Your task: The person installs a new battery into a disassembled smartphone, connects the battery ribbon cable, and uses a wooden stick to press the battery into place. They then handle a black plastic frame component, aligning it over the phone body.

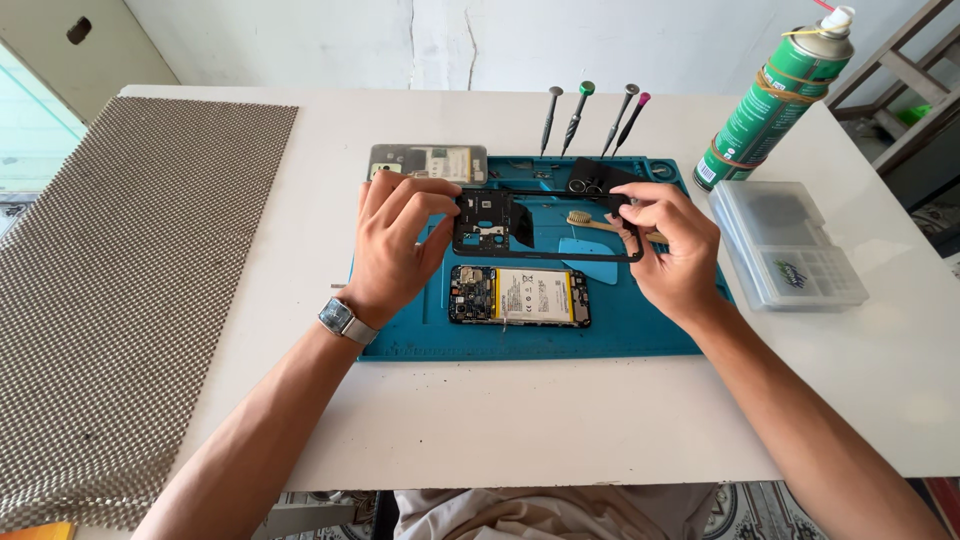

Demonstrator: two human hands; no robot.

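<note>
Both hands gripped a black phone mid-frame, lifted just above the blue repair mat: the left hand pinched its left end with curled fingers, the right hand closed on its right end. The fingers hid both ends of the frame, and it covered part of a brush and a blue pry pick behind it. Nearer on the mat lay the opened phone, its yellow-labelled battery print too small to make out. At the far right of the tabletop stood a green spray can with a white barcode patch, its cap cut by the edge. A clear plastic box with a small green sticker sat near it
</note>
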